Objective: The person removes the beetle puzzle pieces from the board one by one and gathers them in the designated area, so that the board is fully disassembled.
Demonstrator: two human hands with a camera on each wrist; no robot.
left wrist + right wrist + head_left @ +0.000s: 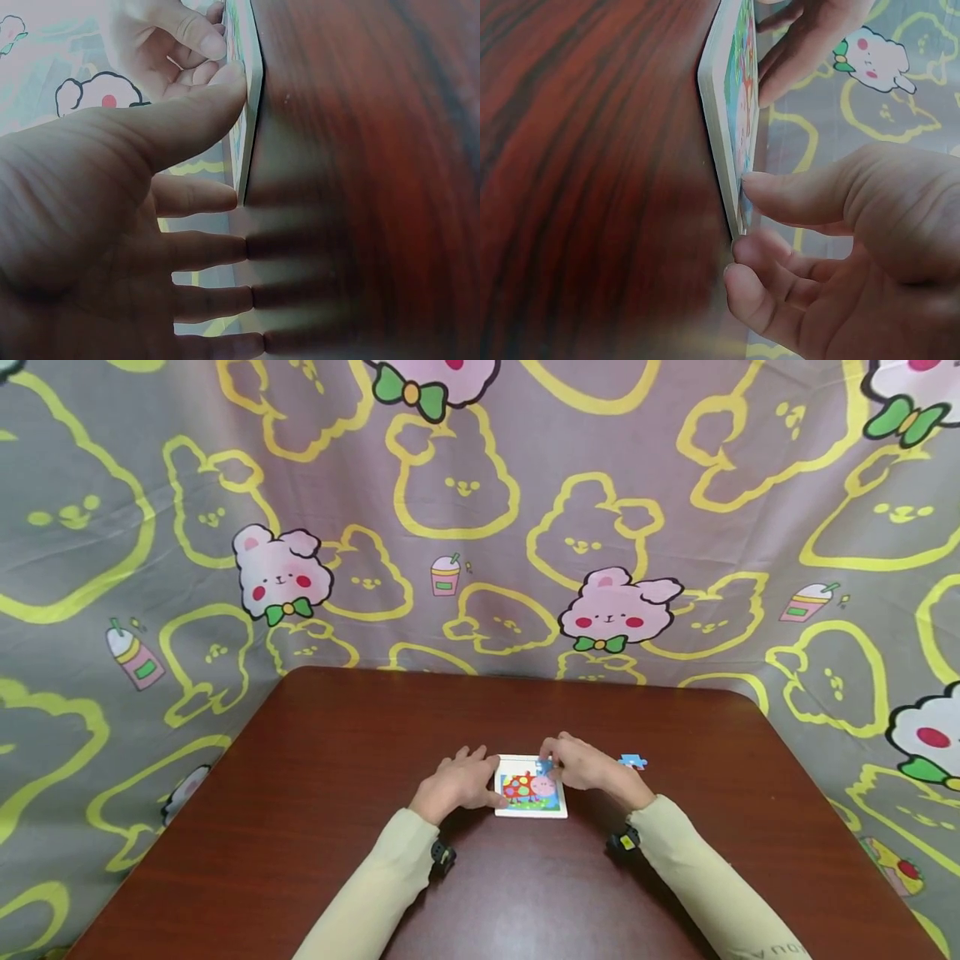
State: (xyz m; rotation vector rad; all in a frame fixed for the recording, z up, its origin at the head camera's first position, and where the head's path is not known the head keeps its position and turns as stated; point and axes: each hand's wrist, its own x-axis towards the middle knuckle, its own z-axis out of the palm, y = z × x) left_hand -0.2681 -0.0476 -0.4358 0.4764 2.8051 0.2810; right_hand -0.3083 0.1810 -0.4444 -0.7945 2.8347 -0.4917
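On the counter (517, 893) in head view, picture puzzle (527, 789) between left hand (465, 779) and right hand (583, 766), corner covered, loose piece (632, 762) past right hand, left wrist view, left hand straight-fingered, thumb on puzzle's edge, puzzle cut off, right wrist view, right hand curled at puzzle's corner, can't tell whether pinching.

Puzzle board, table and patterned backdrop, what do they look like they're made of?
The puzzle board: perhaps wood or stiff card, with a smooth white rim and pale, straight edge.
The table: wood or wood-look laminate, polished reddish-brown, with dark grain streaks and a sheen.
The backdrop: probably thin printed fabric, fairly matte, showing creases.
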